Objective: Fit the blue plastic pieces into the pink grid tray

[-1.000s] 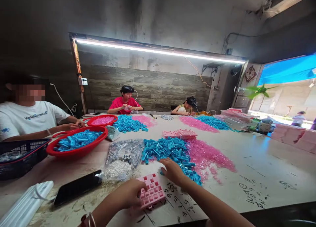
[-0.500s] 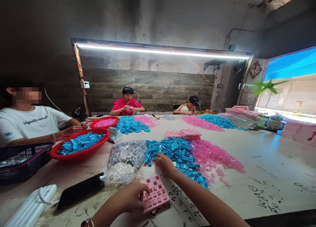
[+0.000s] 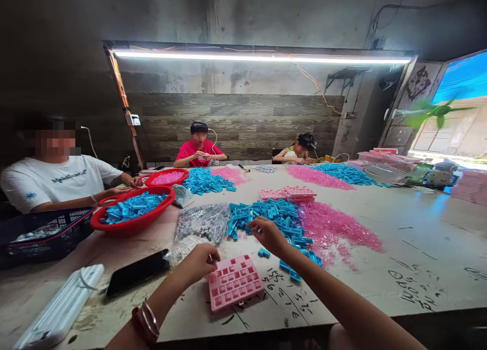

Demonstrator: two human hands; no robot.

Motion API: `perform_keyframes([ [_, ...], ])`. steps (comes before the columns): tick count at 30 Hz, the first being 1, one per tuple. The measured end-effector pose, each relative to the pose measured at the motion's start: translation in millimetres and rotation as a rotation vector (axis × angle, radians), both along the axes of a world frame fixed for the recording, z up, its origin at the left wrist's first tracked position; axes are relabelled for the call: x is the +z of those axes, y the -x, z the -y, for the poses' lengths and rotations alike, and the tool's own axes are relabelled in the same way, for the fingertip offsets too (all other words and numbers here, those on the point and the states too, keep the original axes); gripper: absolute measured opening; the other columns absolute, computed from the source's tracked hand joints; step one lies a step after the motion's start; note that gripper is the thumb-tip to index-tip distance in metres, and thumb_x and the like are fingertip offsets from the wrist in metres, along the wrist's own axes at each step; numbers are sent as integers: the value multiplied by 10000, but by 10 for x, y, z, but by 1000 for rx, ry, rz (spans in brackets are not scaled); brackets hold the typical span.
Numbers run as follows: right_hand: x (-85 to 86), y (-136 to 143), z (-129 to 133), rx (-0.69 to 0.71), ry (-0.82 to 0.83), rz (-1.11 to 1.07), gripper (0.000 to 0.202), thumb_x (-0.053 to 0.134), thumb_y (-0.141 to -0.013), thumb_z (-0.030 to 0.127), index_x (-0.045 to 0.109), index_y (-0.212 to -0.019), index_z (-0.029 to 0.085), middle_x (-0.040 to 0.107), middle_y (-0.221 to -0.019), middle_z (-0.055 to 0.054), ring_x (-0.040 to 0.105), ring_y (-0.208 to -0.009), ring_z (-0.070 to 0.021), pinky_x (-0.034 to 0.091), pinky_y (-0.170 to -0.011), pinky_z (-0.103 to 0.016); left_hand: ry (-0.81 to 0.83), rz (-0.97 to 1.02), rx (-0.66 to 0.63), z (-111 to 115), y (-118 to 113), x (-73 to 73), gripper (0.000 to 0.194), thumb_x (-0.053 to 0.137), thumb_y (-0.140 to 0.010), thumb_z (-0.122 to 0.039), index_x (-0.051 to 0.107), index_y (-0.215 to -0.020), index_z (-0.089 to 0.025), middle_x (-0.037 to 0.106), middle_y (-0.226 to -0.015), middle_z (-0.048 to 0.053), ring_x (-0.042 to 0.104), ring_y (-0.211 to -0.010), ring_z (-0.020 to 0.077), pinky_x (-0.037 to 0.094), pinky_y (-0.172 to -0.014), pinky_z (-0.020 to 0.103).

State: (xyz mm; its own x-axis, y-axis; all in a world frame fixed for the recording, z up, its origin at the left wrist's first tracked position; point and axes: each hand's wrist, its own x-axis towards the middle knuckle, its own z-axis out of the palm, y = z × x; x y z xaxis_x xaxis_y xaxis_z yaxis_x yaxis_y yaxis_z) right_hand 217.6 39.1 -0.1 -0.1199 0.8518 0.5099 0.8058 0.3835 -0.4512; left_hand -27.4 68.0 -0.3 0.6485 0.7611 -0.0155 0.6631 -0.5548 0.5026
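A pink plastic tray (image 3: pixel 236 285) with rows of square compartments lies in front of me on the table. My left hand (image 3: pixel 202 261) is at its far left corner, fingers curled; whatever is between them, if anything, is hidden. Over the near edge of a heap of blue plastic pieces (image 3: pixel 279 214), my right hand (image 3: pixel 269 236) has its thumb and fingers drawn together. I cannot make out what is in that pinch. One blue piece (image 3: pixel 264 252) lies apart, below my right hand. Left of the heap is a clear plastic bag (image 3: pixel 201 222) of small parts.
Pink translucent pieces (image 3: pixel 338 233) spread to the right. Stacked pink trays (image 3: pixel 289 193) stand behind the blue heap. A phone (image 3: pixel 137 274), a white power strip-like box (image 3: pixel 63 309), a red basin (image 3: pixel 133 223) and a dark basket (image 3: pixel 41 238) occupy the left. Several co-workers sit around the table.
My left hand has moved from the tray's left side to its far left corner, uncovering more compartments. My right hand has shifted slightly right and away from the blue pieces. The view has shifted.
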Motion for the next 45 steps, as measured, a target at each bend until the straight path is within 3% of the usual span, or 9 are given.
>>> perform_keyframes([
  [3, 96, 182, 336, 89, 82, -4, 234, 467, -696, 54, 663, -764, 161, 632, -743, -30, 559, -632, -109, 431, -592, -208, -32, -7, -12, -18, -6, -20, 257, 509, -634, -114, 665, -837, -143, 592, -827, 32, 542, -707, 127, 416, -648, 217],
  [6, 96, 344, 641, 248, 332, 159, 246, 499, -640, 61, 686, -737, 187, 654, -670, -2, 550, -578, -104, 402, -552, -192, -97, 13, -19, -11, -73, -59, 286, 504, -634, -90, 669, -859, -156, 610, -862, 37, 549, -805, 145, 417, -745, 234],
  [11, 81, 373, 769, 455, 500, 339, 290, 497, -639, 70, 687, -790, 229, 684, -739, 23, 576, -640, -108, 378, -547, -174, -104, 6, 53, 50, -182, -138, 306, 495, -642, -62, 682, -872, -137, 632, -908, 64, 562, -869, 158, 408, -795, 241],
  [13, 41, 298, 701, 381, 501, 344, 308, 481, -651, 63, 687, -799, 237, 687, -752, 17, 590, -663, -117, 378, -555, -179, -95, -21, 60, 89, -168, -126, 300, 509, -641, -70, 690, -868, -143, 640, -892, 64, 569, -871, 172, 413, -785, 253],
  [19, -202, 31, 473, -178, 430, 331, 445, 438, -667, 23, 656, -1014, 196, 670, -960, -115, 605, -906, -232, 428, -725, -283, 93, -99, 77, 202, -66, 36, 296, 520, -668, -129, 681, -914, -158, 627, -969, 53, 590, -657, 132, 438, -625, 241],
  [24, -81, 120, 567, -82, 493, 243, 386, 447, -680, 95, 692, -947, 227, 686, -902, -73, 608, -863, -198, 419, -718, -260, -130, -61, 42, 168, -119, 15, 300, 509, -652, -107, 694, -869, -201, 627, -882, 32, 552, -846, 167, 401, -754, 247],
  [29, 105, 433, 774, 58, 496, 174, 395, 463, -656, 134, 684, -971, 228, 694, -747, -31, 598, -655, -140, 378, -563, -203, -152, 97, 15, 41, -210, -132, 225, 498, -706, -145, 690, -821, -167, 607, -870, 36, 538, -829, 155, 384, -759, 234],
  [33, 89, 558, 855, 189, 543, 227, 307, 484, -642, 158, 721, -814, 251, 704, -722, -17, 597, -594, -135, 345, -500, -195, -123, 88, 37, -33, -234, -170, 220, 514, -714, -160, 689, -848, -171, 607, -880, 29, 541, -802, 146, 386, -742, 221],
  [45, -8, 233, 681, -103, 521, 493, 329, 503, -668, 85, 717, -858, 247, 695, -884, -109, 637, -833, -277, 436, -637, -311, -203, -19, 271, 63, -100, 0, 295, 554, -706, -160, 677, -968, -219, 626, -1005, 35, 567, -926, 178, 398, -801, 249],
])
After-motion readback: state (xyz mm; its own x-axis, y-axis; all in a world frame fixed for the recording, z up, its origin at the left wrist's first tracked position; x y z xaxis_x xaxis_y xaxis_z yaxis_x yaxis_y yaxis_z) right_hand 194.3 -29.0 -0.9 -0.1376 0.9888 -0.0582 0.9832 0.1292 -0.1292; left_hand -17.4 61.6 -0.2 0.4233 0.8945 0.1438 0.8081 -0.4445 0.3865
